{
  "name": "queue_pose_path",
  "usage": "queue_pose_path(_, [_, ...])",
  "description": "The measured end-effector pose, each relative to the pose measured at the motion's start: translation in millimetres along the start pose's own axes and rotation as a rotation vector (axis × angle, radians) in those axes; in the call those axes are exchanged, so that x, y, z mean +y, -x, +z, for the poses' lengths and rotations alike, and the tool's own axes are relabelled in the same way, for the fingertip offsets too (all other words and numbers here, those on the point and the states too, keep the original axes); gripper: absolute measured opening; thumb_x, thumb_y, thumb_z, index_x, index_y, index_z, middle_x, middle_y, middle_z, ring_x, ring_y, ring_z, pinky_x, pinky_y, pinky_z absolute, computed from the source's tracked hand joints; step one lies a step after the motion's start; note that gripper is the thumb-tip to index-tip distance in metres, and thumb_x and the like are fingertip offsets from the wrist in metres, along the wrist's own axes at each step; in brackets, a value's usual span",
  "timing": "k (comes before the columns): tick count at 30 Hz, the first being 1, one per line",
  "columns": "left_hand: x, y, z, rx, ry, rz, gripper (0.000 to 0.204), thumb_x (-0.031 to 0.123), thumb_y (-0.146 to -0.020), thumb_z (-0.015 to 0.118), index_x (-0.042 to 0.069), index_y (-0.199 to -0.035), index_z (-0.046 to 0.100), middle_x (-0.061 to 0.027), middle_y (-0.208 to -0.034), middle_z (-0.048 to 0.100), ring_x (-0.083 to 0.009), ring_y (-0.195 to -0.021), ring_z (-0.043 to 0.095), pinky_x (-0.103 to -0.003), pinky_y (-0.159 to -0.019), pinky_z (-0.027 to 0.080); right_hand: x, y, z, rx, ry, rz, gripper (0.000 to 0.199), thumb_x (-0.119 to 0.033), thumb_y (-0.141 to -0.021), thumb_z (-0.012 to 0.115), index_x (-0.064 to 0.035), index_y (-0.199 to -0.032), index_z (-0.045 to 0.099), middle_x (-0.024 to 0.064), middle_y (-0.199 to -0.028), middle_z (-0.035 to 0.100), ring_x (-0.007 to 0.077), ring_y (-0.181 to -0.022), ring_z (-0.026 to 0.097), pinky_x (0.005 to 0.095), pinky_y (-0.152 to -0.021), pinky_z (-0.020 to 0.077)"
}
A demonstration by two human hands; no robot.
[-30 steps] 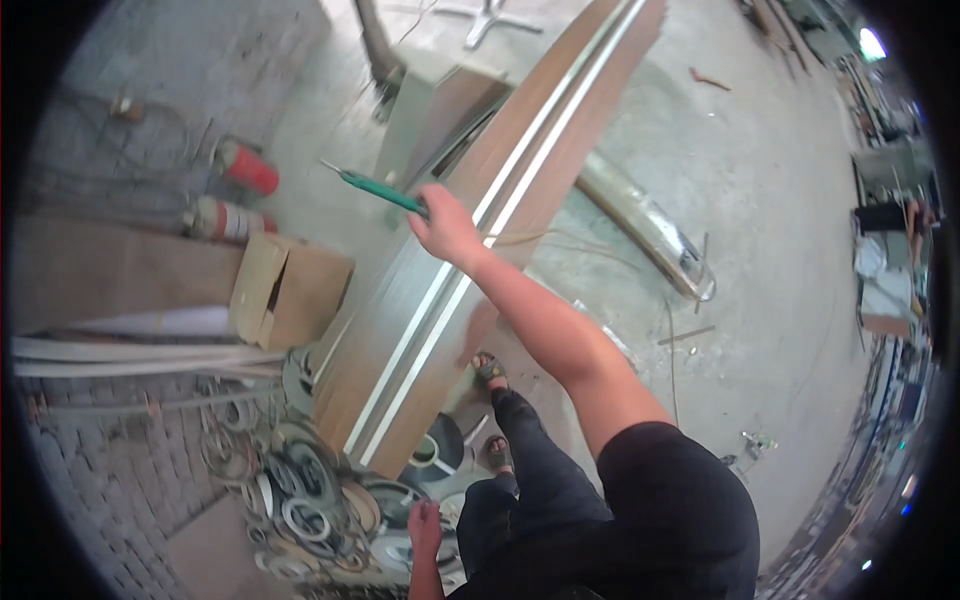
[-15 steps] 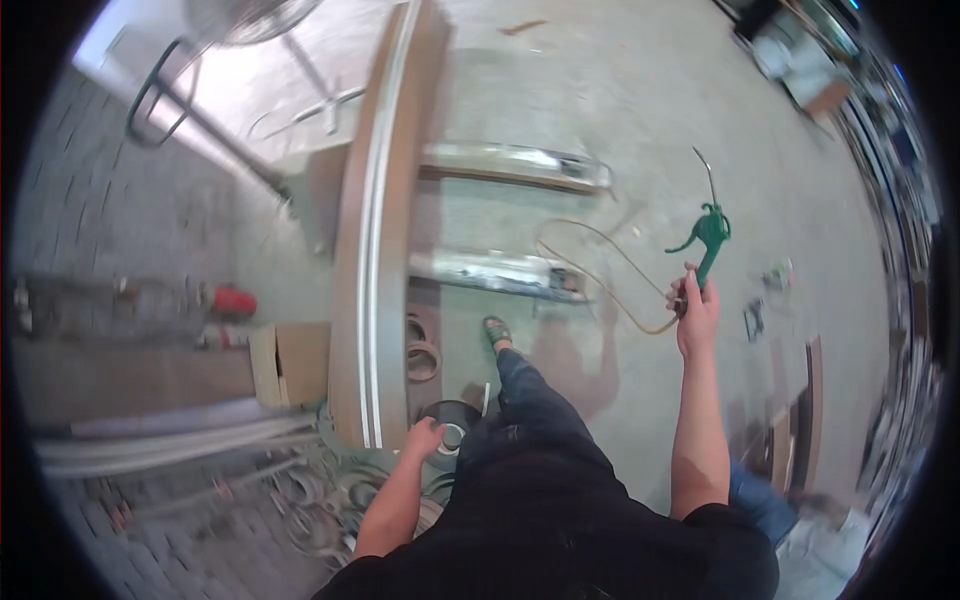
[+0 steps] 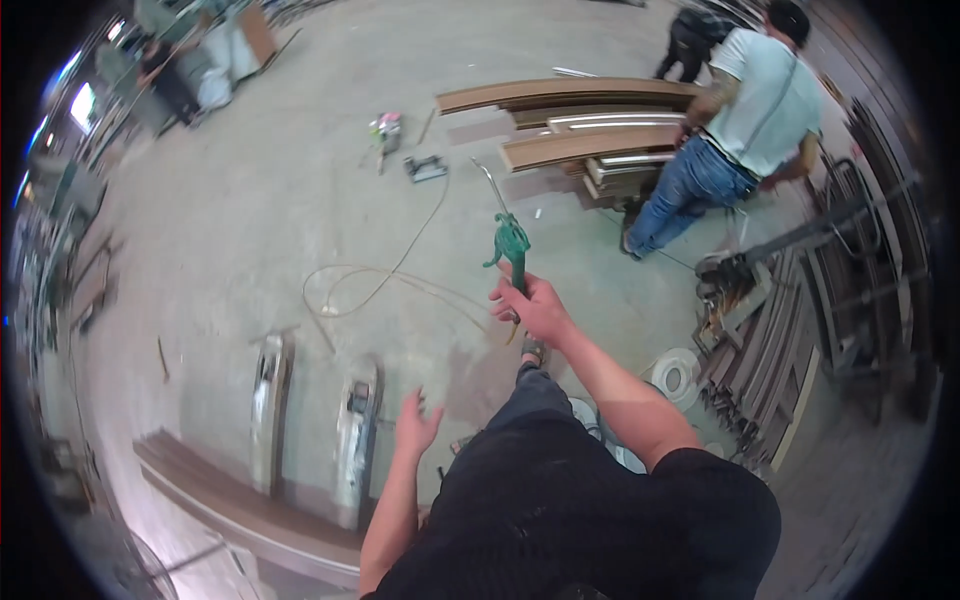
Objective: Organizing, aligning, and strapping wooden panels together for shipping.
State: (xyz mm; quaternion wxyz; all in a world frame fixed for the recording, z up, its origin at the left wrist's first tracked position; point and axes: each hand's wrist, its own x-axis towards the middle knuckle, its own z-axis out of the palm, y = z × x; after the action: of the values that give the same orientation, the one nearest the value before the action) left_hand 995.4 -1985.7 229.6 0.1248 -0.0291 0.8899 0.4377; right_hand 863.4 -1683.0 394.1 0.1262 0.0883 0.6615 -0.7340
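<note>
A green air blow gun [image 3: 510, 238] with a long thin metal nozzle is in my right hand [image 3: 540, 308], fingers wrapped round its handle, nozzle aimed up and away from me. A thin yellowish air hose [image 3: 350, 268] lies looped on the floor near it; where it joins the gun is partly hidden by the hand. My left hand [image 3: 417, 425] hangs free with fingers apart and nothing in it, just right of a support beam [image 3: 357, 440] wrapped in shiny film.
Another wrapped beam [image 3: 268, 410] and long brown boards [image 3: 250, 500] lie lower left. A dark tool [image 3: 427, 168] is on the floor ahead. A co-worker [image 3: 765, 110] bends by stacked brown panels [image 3: 590, 145]. Dark strips [image 3: 760, 370] and a white roll [image 3: 676, 374] sit right.
My view has swung far to the right, bringing the co-worker and stacked panels into sight. My left hand has come away from the dark round roll beside the long boards. The blow gun stays in my right.
</note>
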Motion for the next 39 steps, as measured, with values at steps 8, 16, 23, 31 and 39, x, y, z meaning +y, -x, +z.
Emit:
queue_pose_path(8, [304.7, -204.4, 186.7, -0.462, -0.055, 0.733, 0.062, 0.039, -0.080, 0.076, 0.003, -0.127, 0.055, -0.0201, -0.111, 0.066, -0.0372, -0.106, 0.062, -0.046, -0.089, 0.049, -58.4, -52.7, -223.9, 0.180, -0.184, 0.084, 0.053, -0.034, -0.099, 0.057, -0.0075, -0.143, 0.043, 0.0072, -0.100, 0.063, 0.0191, -0.075, 0.070, 0.0289, -0.061, 0.0551])
queue_pose_path(16, [422.0, -293.4, 285.7, -0.928, 0.084, 0.599, 0.038, 0.032, -0.092, 0.067, 0.004, -0.117, 0.061, -0.0129, -0.092, 0.070, -0.0264, -0.084, 0.068, -0.038, -0.078, 0.052, -100.5, -131.1, -403.7, 0.439, 0.020, -0.297, 0.047, -0.027, -0.102, 0.051, -0.0018, -0.142, 0.043, 0.0103, -0.117, 0.061, 0.0213, -0.113, 0.059, 0.0392, -0.092, 0.0514])
queue_pose_path(23, [410.3, -411.4, 371.3, -1.018, -0.206, 0.531, 0.029, 0.032, -0.089, 0.064, 0.003, -0.093, 0.067, -0.0175, -0.100, 0.069, -0.0376, -0.097, 0.064, -0.046, -0.084, 0.051, -187.9, -107.8, -531.9, 0.724, -0.217, -0.448, 0.047, -0.030, -0.105, 0.042, 0.0009, -0.140, 0.042, 0.0190, -0.128, 0.057, 0.0327, -0.126, 0.052, 0.0518, -0.090, 0.0552])
queue_pose_path(31, [416.9, -490.9, 494.0, -1.136, -0.478, 0.715, 0.051, 0.033, -0.085, 0.065, 0.006, -0.126, 0.053, -0.0212, -0.116, 0.063, -0.0390, -0.111, 0.059, -0.047, -0.096, 0.048, -160.0, 1.4, -648.0, 1.046, -0.180, -0.389, 0.045, -0.031, -0.106, 0.039, -0.0018, -0.140, 0.040, 0.0148, -0.128, 0.057, 0.0290, -0.114, 0.061, 0.0384, -0.069, 0.0623])
queue_pose_path(39, [644.7, -721.2, 658.9, -0.758, -0.590, 0.361, 0.061, 0.019, -0.078, 0.066, 0.011, -0.136, 0.050, -0.0225, -0.118, 0.064, -0.0372, -0.108, 0.063, -0.045, -0.093, 0.051, 23.0, 70.7, -788.3, 1.178, 0.423, 0.221, 0.023, -0.020, -0.096, 0.061, -0.0052, -0.114, 0.064, 0.0019, -0.093, 0.066, 0.0102, -0.080, 0.058, 0.0268, -0.073, 0.0475])
